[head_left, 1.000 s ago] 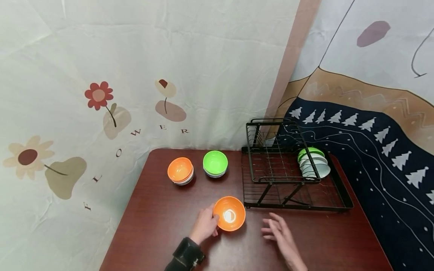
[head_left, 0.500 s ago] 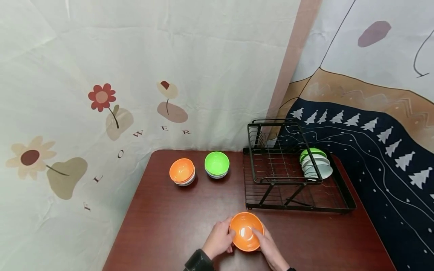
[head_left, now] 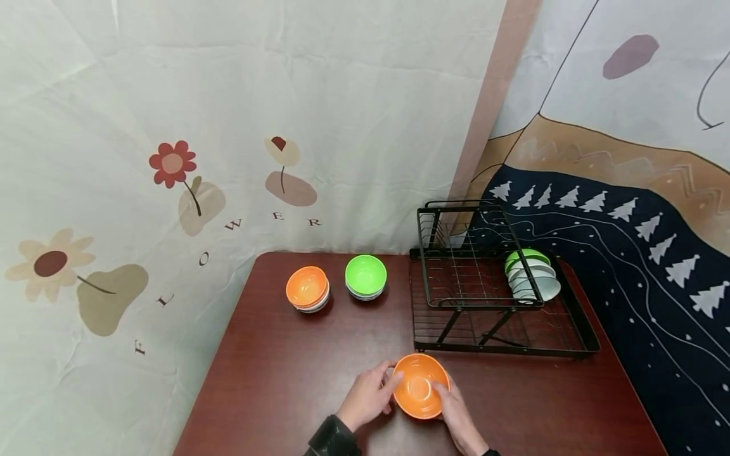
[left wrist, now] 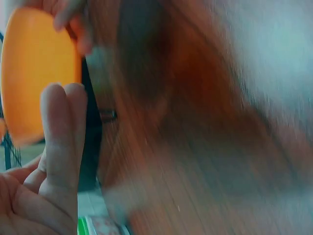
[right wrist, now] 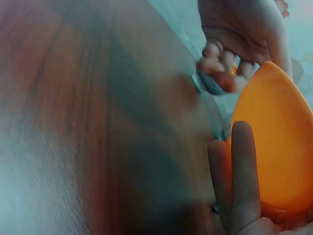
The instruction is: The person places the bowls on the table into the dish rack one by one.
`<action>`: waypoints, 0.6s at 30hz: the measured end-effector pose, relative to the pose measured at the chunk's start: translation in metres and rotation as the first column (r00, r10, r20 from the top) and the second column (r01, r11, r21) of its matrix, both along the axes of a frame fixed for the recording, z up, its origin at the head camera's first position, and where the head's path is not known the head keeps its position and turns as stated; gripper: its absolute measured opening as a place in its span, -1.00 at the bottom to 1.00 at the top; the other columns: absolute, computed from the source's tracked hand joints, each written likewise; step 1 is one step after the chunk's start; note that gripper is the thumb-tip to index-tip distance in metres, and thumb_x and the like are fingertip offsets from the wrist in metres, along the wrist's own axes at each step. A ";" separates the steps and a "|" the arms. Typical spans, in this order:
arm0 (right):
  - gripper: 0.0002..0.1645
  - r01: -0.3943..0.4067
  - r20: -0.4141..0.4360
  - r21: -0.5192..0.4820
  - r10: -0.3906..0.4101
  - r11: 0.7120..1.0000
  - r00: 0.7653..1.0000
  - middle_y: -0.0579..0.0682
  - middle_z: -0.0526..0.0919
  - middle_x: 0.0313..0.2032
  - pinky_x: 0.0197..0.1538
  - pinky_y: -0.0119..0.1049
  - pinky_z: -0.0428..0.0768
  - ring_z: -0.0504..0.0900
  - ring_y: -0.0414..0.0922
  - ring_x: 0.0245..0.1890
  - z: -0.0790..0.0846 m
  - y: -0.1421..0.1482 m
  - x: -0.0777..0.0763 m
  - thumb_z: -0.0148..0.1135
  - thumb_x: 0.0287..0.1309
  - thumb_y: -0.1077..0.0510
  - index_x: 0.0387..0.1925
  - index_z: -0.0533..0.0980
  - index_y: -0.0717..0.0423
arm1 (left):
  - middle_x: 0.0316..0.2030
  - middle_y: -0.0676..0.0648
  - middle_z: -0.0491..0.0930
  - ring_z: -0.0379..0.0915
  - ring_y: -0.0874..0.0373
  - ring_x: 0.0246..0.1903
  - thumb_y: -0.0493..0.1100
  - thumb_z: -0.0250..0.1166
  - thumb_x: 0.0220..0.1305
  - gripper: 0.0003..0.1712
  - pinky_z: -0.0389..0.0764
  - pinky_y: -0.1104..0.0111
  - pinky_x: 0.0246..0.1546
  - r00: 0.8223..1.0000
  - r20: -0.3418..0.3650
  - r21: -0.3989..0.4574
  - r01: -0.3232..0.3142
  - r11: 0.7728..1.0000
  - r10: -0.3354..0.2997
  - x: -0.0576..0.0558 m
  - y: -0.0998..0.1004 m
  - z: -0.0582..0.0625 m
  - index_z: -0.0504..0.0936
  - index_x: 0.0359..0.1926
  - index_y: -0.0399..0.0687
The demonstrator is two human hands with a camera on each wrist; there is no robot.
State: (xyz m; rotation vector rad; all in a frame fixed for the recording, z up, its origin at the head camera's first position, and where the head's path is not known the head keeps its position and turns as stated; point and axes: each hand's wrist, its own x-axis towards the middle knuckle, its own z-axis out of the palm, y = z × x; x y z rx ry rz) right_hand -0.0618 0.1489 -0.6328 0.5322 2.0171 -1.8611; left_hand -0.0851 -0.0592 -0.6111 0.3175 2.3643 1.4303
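Observation:
An orange bowl (head_left: 415, 396) is held over the near part of the table, tilted with its inside toward the head camera. My right hand (head_left: 459, 420) grips its right side, thumb inside the bowl and fingers on the outside. In the right wrist view two fingers (right wrist: 243, 166) lie along the orange outer wall. My left hand (head_left: 367, 395) is at the left rim, its thumb tip overlapping the edge in the head view. Its fingers (left wrist: 59, 122) look straight in the left wrist view, close to the bowl's outside.
A black two-tier dish rack (head_left: 485, 347) stands at the right, with green and white bowls (head_left: 533, 278) leaning in its lower right part. Farther back on the brown table (head_left: 274, 380) are an orange-topped bowl stack (head_left: 307, 287) and a green-topped one (head_left: 365, 275). A printed cloth hangs behind.
The orange bowl has moved right and nearer. My right hand, apart a second ago, has come in and taken hold. Since half a second ago, the bowl has shifted slightly right.

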 end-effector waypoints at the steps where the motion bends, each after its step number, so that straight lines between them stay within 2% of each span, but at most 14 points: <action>1: -0.23 0.012 -0.001 0.001 -0.012 1.000 1.000 0.64 0.18 0.56 0.40 0.02 0.63 0.46 0.36 0.47 0.001 0.004 -0.001 -0.20 0.70 0.18 0.66 -0.07 0.59 | -0.48 -0.10 0.70 0.54 0.31 -0.73 0.09 0.21 0.71 -0.47 0.62 0.42 -0.59 1.000 0.000 0.010 -0.003 1.000 0.003 -0.002 -0.003 0.000 0.61 0.37 -0.22; 3: -0.21 0.035 0.000 -0.001 -0.035 0.999 0.999 0.64 0.17 0.56 0.25 -0.14 0.68 0.49 0.31 0.42 0.003 0.014 -0.002 -0.21 0.71 0.16 0.68 -0.09 0.57 | -0.40 -0.18 0.74 0.60 0.23 -0.67 0.08 0.18 0.72 -0.46 0.67 0.38 -0.52 1.000 -0.015 0.001 -0.011 1.000 0.011 -0.006 -0.012 -0.001 0.60 0.38 -0.25; 5: -0.19 0.057 0.013 -0.008 -0.057 0.998 0.998 0.64 0.12 0.58 0.16 -0.21 0.70 0.52 0.27 0.38 0.004 0.026 -0.004 -0.23 0.72 0.15 0.69 -0.15 0.56 | -0.30 -0.16 0.76 0.69 0.19 -0.53 0.04 0.24 0.68 -0.46 0.74 0.32 -0.39 0.997 -0.078 -0.061 -0.021 0.998 0.016 -0.010 -0.023 -0.003 0.59 0.39 -0.26; 6: -0.18 0.069 0.021 -0.009 -0.069 0.998 0.997 0.64 0.10 0.59 0.16 -0.25 0.69 0.51 0.25 0.38 0.006 0.033 -0.005 -0.23 0.72 0.14 0.70 -0.17 0.55 | -0.23 -0.14 0.77 0.74 0.13 -0.42 0.02 0.29 0.65 -0.46 0.78 0.25 -0.28 0.992 -0.125 -0.106 -0.026 0.994 0.013 -0.011 -0.030 -0.005 0.59 0.40 -0.26; 8: -0.19 0.098 0.011 -0.019 -0.098 0.995 0.995 0.65 0.13 0.56 -0.03 -0.38 0.70 0.62 0.13 0.24 0.007 0.047 -0.005 -0.25 0.72 0.16 0.70 -0.18 0.55 | -0.05 -0.13 0.77 0.78 0.00 -0.11 -0.02 0.40 0.55 -0.43 0.79 0.08 0.03 0.979 -0.204 -0.203 -0.050 0.978 0.008 -0.014 -0.045 -0.008 0.59 0.40 -0.24; 10: -0.18 0.129 0.019 -0.036 -0.128 0.991 0.992 0.66 0.17 0.51 -0.12 -0.41 0.71 0.69 -0.02 0.08 0.008 0.062 -0.005 -0.26 0.71 0.17 0.70 -0.22 0.54 | 0.15 -0.17 0.72 0.68 -0.15 0.19 -0.02 0.50 0.43 -0.34 0.67 -0.13 0.31 0.967 -0.253 -0.282 -0.082 0.956 0.008 -0.014 -0.061 -0.013 0.60 0.41 -0.22; 12: -0.19 0.164 0.007 -0.054 -0.163 0.985 0.987 0.69 0.21 0.45 -0.16 -0.39 0.73 0.71 -0.15 -0.07 0.010 0.076 -0.003 -0.29 0.70 0.20 0.70 -0.24 0.54 | 0.35 -0.28 0.62 0.49 -0.36 0.42 0.02 0.57 0.33 -0.23 0.47 -0.37 0.46 0.965 -0.262 -0.340 -0.108 0.934 0.016 -0.012 -0.076 -0.017 0.58 0.45 -0.22; 16: -0.18 0.223 -0.005 -0.084 -0.224 0.971 0.975 0.68 0.15 0.47 -0.15 -0.42 0.73 0.64 -0.38 -0.20 0.015 0.103 0.001 -0.35 0.68 0.21 0.72 -0.32 0.47 | 0.57 -0.31 0.44 0.21 -0.51 0.61 0.23 0.65 0.15 0.03 0.23 -0.61 0.47 0.964 -0.255 -0.467 -0.184 0.865 0.068 -0.010 -0.101 -0.027 0.53 0.55 -0.10; 18: -0.17 0.251 -0.006 -0.087 -0.253 0.964 0.968 0.65 0.07 0.53 -0.13 -0.48 0.71 0.58 -0.48 -0.22 0.018 0.116 0.004 -0.37 0.68 0.20 0.73 -0.36 0.43 | 0.63 -0.27 0.39 0.16 -0.50 0.64 0.33 0.66 0.08 0.15 0.21 -0.64 0.45 0.965 -0.243 -0.518 -0.215 0.828 0.099 -0.010 -0.108 -0.034 0.48 0.61 0.00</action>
